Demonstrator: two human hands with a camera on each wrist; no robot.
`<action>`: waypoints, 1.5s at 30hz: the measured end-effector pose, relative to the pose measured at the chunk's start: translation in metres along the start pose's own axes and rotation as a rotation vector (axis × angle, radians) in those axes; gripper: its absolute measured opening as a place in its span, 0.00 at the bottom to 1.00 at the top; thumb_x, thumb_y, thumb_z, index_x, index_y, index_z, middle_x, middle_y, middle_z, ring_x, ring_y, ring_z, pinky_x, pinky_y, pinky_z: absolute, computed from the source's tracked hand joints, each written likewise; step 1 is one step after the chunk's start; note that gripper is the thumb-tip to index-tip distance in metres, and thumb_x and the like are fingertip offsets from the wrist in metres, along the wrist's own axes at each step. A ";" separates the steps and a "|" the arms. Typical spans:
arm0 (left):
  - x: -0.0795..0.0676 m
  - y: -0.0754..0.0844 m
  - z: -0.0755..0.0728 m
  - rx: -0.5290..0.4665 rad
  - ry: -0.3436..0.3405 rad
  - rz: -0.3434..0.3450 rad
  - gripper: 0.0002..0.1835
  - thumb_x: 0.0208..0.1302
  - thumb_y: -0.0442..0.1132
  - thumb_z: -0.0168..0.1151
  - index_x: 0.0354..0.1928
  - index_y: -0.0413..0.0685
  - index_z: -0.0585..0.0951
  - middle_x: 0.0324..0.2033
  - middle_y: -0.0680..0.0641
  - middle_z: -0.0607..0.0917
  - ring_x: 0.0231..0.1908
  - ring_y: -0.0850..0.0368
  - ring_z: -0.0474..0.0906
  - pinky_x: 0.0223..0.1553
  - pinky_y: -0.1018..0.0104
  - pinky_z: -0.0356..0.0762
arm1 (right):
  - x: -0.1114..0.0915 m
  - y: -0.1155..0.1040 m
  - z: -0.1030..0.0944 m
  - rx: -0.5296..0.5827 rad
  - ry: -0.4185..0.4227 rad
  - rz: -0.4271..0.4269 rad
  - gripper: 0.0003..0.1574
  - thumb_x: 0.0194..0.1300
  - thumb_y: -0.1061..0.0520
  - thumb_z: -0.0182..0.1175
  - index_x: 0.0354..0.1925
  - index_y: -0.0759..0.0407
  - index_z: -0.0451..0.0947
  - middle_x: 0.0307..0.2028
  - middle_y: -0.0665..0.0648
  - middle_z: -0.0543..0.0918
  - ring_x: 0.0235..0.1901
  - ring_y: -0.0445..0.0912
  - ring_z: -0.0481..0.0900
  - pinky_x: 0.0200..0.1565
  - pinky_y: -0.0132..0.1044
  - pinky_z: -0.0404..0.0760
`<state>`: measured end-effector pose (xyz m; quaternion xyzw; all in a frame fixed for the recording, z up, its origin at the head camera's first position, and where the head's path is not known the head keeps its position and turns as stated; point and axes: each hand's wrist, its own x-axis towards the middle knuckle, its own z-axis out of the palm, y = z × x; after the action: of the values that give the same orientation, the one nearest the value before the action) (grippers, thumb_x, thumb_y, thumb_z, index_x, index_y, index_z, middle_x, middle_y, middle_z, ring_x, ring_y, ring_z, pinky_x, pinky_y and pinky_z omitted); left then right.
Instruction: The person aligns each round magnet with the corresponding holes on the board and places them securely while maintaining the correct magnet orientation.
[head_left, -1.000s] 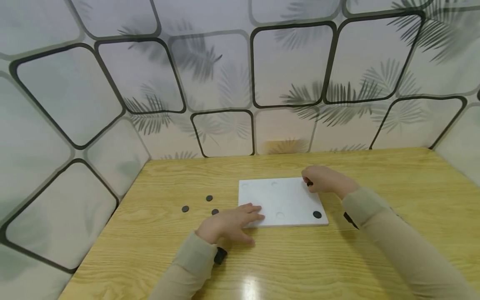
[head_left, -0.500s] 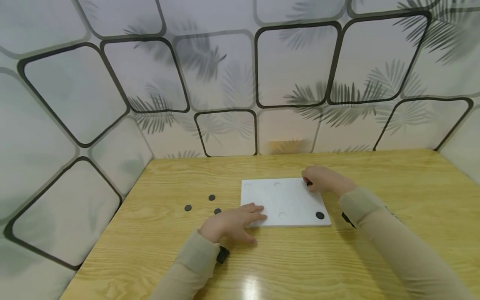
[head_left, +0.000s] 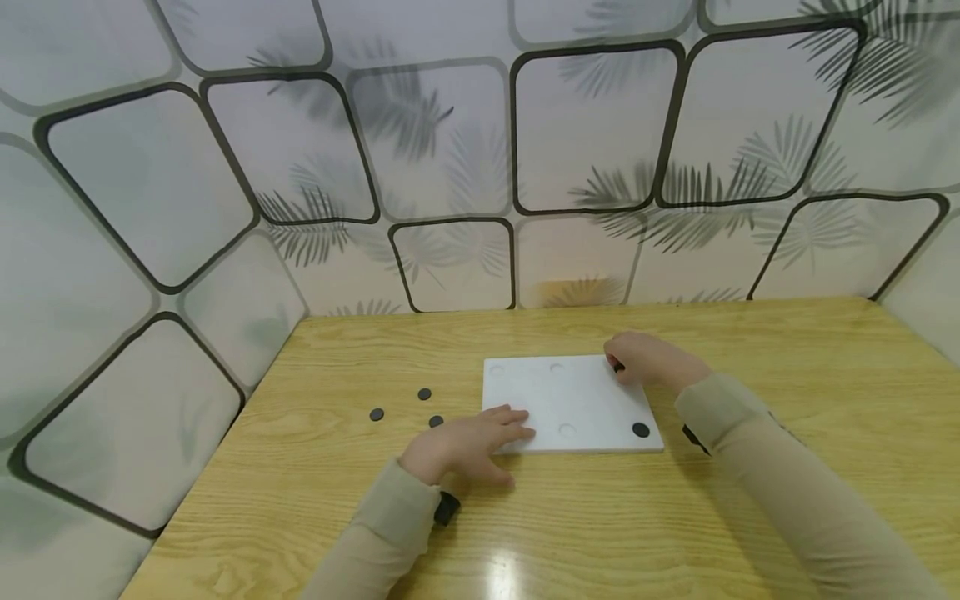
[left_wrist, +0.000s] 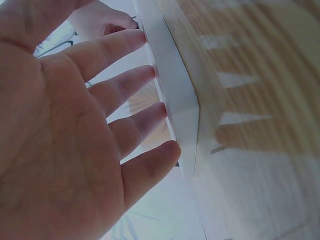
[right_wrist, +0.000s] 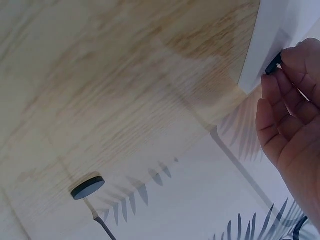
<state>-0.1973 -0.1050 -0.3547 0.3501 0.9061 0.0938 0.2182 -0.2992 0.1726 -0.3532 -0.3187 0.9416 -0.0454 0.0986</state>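
A white rectangular board (head_left: 577, 400) with shallow round recesses lies on the table. One black disc (head_left: 641, 430) sits at its near right corner. At the far right corner my right hand (head_left: 651, 360) pinches another black disc (right_wrist: 273, 64) between thumb and fingers, close over the board's surface. The left hand (head_left: 468, 446) lies spread at the near left corner, straight fingertips on the board. From the left wrist view, the fingers (left_wrist: 142, 125) reach the board's edge with the palm in sight.
Left of the board, several black discs, one of them the leftmost disc (head_left: 377, 414), lie on the wooden table (head_left: 337, 517). In the right wrist view a further loose disc (right_wrist: 88, 186) rests on the tabletop. A patterned wall (head_left: 450, 150) rises behind the table.
The head view has shifted slightly, so the board appears a little further right. Both hands keep nearly the same places, the right one still pinching its disc at the corner.
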 end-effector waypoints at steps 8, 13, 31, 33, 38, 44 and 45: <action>-0.001 0.000 0.001 -0.006 -0.003 -0.008 0.34 0.54 0.46 0.62 0.64 0.56 0.63 0.66 0.55 0.53 0.65 0.57 0.43 0.62 0.62 0.48 | -0.001 0.000 0.002 -0.013 0.005 -0.010 0.13 0.57 0.68 0.53 0.21 0.57 0.63 0.19 0.52 0.64 0.21 0.44 0.59 0.25 0.34 0.58; -0.002 0.000 0.000 -0.006 -0.005 -0.010 0.34 0.54 0.46 0.62 0.64 0.56 0.63 0.65 0.55 0.53 0.65 0.58 0.43 0.61 0.63 0.49 | -0.002 -0.002 0.001 -0.017 0.010 -0.024 0.15 0.58 0.68 0.53 0.20 0.56 0.62 0.19 0.52 0.63 0.21 0.43 0.58 0.25 0.34 0.58; -0.003 0.002 0.000 -0.002 0.002 0.004 0.34 0.54 0.45 0.62 0.63 0.54 0.63 0.65 0.53 0.54 0.65 0.56 0.43 0.61 0.63 0.48 | 0.000 -0.002 0.004 -0.025 0.047 0.010 0.15 0.59 0.70 0.51 0.20 0.57 0.64 0.18 0.51 0.65 0.20 0.43 0.59 0.25 0.35 0.59; -0.003 0.001 0.000 0.000 0.003 0.004 0.34 0.54 0.46 0.62 0.63 0.54 0.63 0.65 0.53 0.54 0.65 0.56 0.43 0.61 0.63 0.48 | -0.001 -0.003 0.004 -0.021 0.055 0.008 0.15 0.58 0.70 0.51 0.20 0.57 0.64 0.18 0.51 0.65 0.20 0.44 0.59 0.25 0.35 0.59; -0.003 0.001 0.000 0.011 0.004 0.002 0.34 0.54 0.46 0.62 0.64 0.55 0.63 0.65 0.54 0.54 0.65 0.57 0.43 0.61 0.63 0.49 | -0.002 -0.004 0.004 -0.022 0.070 0.009 0.13 0.58 0.70 0.51 0.21 0.57 0.66 0.19 0.51 0.67 0.21 0.44 0.61 0.25 0.35 0.62; -0.002 0.002 -0.001 0.006 0.002 -0.001 0.34 0.54 0.47 0.62 0.64 0.55 0.63 0.66 0.54 0.53 0.65 0.57 0.43 0.61 0.62 0.49 | -0.004 -0.004 0.002 -0.025 0.079 0.026 0.11 0.58 0.70 0.52 0.23 0.58 0.69 0.22 0.51 0.69 0.22 0.44 0.63 0.26 0.35 0.65; -0.002 0.002 -0.001 0.007 0.002 -0.001 0.34 0.54 0.47 0.62 0.64 0.55 0.63 0.66 0.54 0.53 0.65 0.57 0.43 0.61 0.62 0.49 | -0.005 -0.004 0.002 -0.022 0.077 0.028 0.10 0.58 0.70 0.52 0.24 0.59 0.69 0.22 0.52 0.70 0.22 0.44 0.64 0.26 0.36 0.65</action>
<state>-0.1949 -0.1052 -0.3527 0.3502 0.9069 0.0906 0.2162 -0.2924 0.1721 -0.3533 -0.3048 0.9495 -0.0457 0.0593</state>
